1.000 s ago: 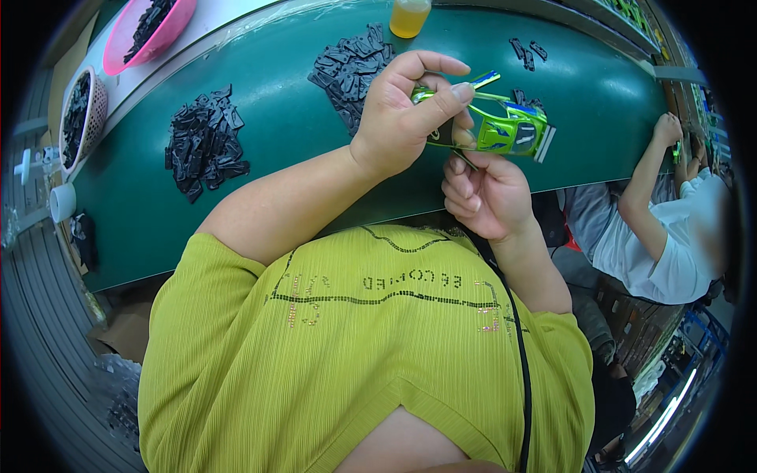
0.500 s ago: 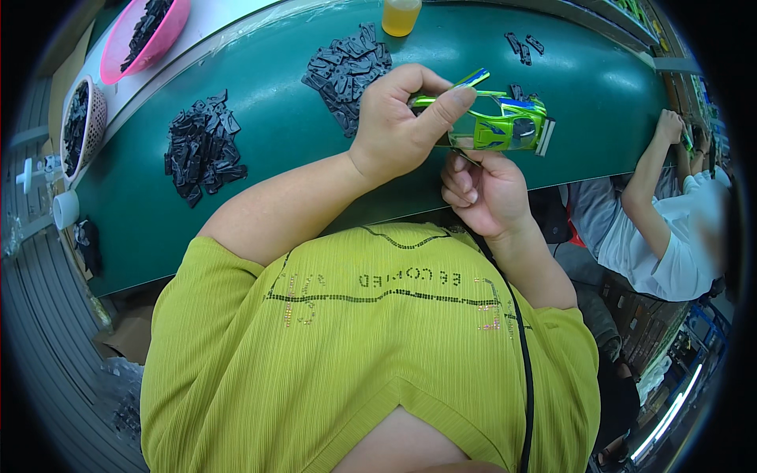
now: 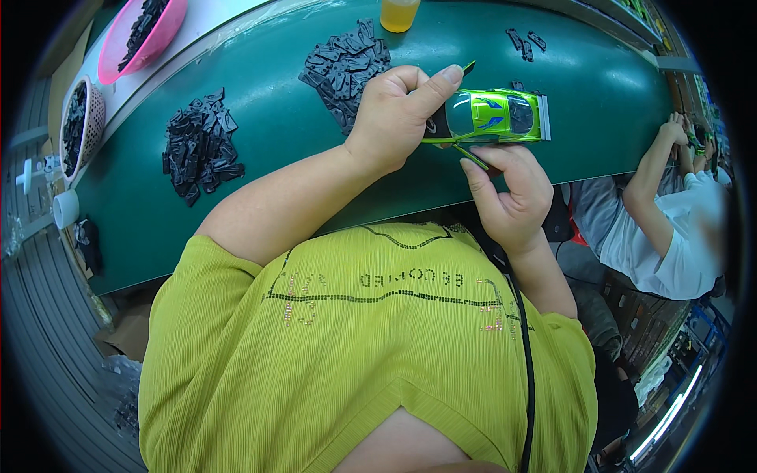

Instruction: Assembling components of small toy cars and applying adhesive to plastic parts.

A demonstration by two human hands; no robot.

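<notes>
The green toy car (image 3: 489,115) is held up over the tabletop (image 3: 599,102), roof upward, rear spoiler pointing right. The left hand (image 3: 394,114) grasps its front end, covering part of the black hood; the right hand (image 3: 516,193) appears to pinch the near door (image 3: 471,156), which stands swung out, between thumb and forefinger. The far door (image 3: 470,68) juts out beside the left thumb.

Handling the door well likely calls for a steady left grip on the body, with light right-hand pressure close to the hinge, since a thin panel could bend; the left thumb should not lean on the far door.

The tabletop's near edge runs just below the right hand, so a dropped piece might fall off. Rightward, the widest stretch of tabletop reaches toward the co-worker's hands (image 3: 676,130); leftward, 2 large piles of black plastic parts (image 3: 203,150) limit movement.
</notes>
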